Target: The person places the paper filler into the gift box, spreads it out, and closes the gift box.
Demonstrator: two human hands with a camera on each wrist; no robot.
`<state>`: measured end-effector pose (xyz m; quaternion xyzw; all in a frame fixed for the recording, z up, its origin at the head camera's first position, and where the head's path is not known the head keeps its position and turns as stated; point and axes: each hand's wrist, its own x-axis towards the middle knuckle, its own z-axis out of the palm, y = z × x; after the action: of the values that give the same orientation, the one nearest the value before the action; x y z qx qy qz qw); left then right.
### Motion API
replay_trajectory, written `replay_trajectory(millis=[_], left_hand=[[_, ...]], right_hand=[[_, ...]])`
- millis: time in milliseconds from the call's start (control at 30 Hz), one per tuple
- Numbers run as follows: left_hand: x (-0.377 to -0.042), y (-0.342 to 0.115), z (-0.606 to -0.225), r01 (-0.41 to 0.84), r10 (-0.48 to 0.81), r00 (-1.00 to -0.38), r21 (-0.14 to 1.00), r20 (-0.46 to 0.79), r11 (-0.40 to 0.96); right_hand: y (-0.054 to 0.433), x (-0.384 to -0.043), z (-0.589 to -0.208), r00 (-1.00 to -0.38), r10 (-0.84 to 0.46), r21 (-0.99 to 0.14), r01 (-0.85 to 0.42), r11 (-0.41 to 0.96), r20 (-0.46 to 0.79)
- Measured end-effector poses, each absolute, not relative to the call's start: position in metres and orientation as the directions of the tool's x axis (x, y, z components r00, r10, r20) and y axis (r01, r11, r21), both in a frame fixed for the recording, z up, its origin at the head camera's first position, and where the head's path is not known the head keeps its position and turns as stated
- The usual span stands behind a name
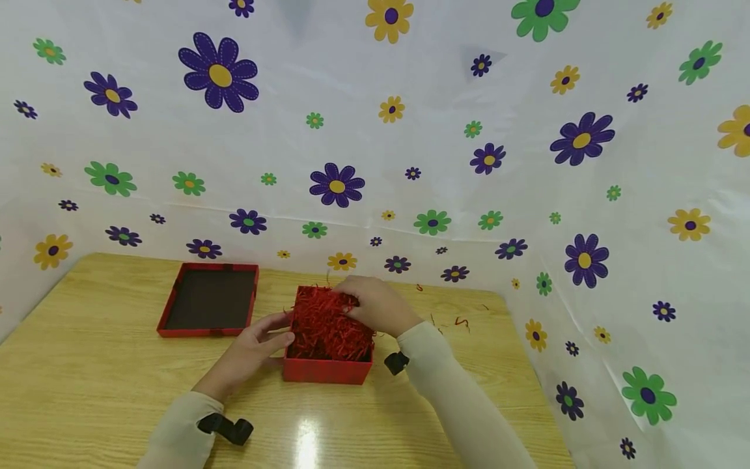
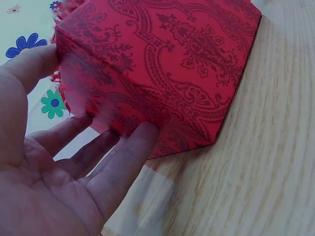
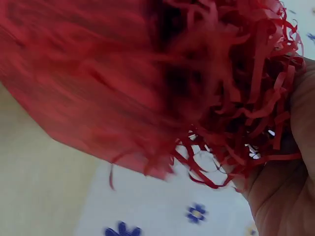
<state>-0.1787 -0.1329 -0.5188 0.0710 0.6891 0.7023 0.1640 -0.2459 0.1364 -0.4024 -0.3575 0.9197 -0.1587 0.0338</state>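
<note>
A red box [image 1: 328, 372] with a dark paisley pattern, plain in the left wrist view, stands on the table heaped with red shredded paper [image 1: 325, 319]. My left hand [image 1: 258, 348] is at the box's left side; its nearly straight fingers touch the patterned wall [image 2: 162, 73] in the left wrist view. At the back right corner, my right hand [image 1: 375, 303] grips a bunch of the shredded paper. In the right wrist view the strips [image 3: 246, 93] bulge out beside the palm [image 3: 283, 191], and its fingertips are hidden among them.
The box's lid [image 1: 208, 299], red-rimmed with a black inside, lies upturned at the back left of the wooden table [image 1: 99, 365]. Loose red strips [image 1: 462, 322] are scattered right of the box. A white flower-printed cloth [image 1: 281, 143] hangs behind and to the right.
</note>
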Motion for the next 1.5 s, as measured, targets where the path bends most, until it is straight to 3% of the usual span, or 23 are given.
replay_trajectory(millis=[200, 567, 767, 933, 1033, 1233, 1500], left_hand=[[-0.178, -0.132, -0.518, -0.113, 0.338, -0.935, 0.994, -0.109, 0.007], [-0.177, -0.132, -0.519, -0.116, 0.340, -0.935, 0.993, -0.100, -0.027], [-0.179, -0.132, -0.519, -0.123, 0.345, -0.932, 0.992, -0.108, -0.021], [-0.179, -0.133, -0.519, -0.124, 0.342, -0.933, 0.992, -0.113, -0.012], [-0.179, -0.134, -0.519, -0.123, 0.339, -0.934, 0.992, -0.114, -0.006], [-0.178, -0.135, -0.518, -0.121, 0.336, -0.936, 0.992, -0.107, -0.022], [-0.179, -0.133, -0.519, -0.149, 0.352, -0.929, 0.987, -0.117, -0.064]], right_hand=[[0.119, -0.242, -0.435, -0.741, -0.668, -0.226, -0.641, 0.734, -0.068], [0.097, -0.232, -0.458, -0.677, -0.700, -0.221, -0.664, 0.714, -0.227], [0.109, -0.234, -0.432, -0.705, -0.686, -0.254, -0.640, 0.725, -0.180], [0.122, -0.234, -0.404, -0.732, -0.676, -0.370, -0.607, 0.703, -0.085], [0.120, -0.232, -0.398, -0.717, -0.695, -0.415, -0.618, 0.667, -0.049], [0.096, -0.227, -0.424, -0.670, -0.737, -0.364, -0.668, 0.649, -0.084], [0.075, -0.232, -0.463, -0.666, -0.705, -0.369, -0.609, 0.702, -0.244]])
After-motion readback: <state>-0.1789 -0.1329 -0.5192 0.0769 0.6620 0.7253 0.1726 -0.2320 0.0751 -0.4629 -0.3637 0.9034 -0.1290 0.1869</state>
